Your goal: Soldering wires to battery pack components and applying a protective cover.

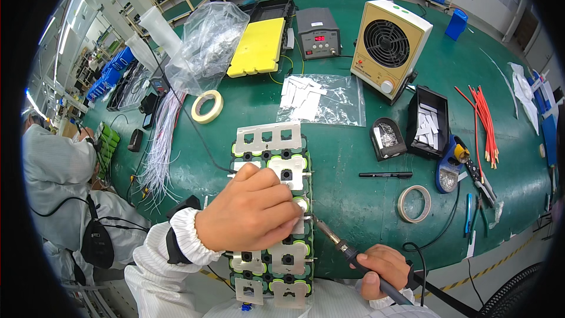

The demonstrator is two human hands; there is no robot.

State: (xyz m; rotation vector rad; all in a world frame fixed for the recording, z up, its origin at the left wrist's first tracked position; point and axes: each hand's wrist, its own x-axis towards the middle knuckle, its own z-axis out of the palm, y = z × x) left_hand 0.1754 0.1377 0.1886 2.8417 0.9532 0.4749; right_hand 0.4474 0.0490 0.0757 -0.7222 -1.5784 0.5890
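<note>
A long battery pack (286, 175) of green-ringed cells in black holders, topped with pale metal plates, lies lengthwise in front of me. Across its middle bends my left hand (250, 206), fingers closed in a pinch near the pack's right edge; whatever they grip is hidden. My right hand (382, 268) is wrapped round a soldering iron (347, 251), whose tip points up and left at the pack's right side, close to my left fingertips. Whether the tip touches the pack I cannot tell. A thin dark cable (197, 130) runs down to the pack's left edge.
Beyond the pack lie masking tape (207, 107), a bag of white pieces (321, 100), a soldering station (318, 32) and a fan unit (388, 47). To the right are black bins (428, 121), a marker (385, 175), tape (414, 204) and red wires (482, 121). A co-worker (65, 182) sits left.
</note>
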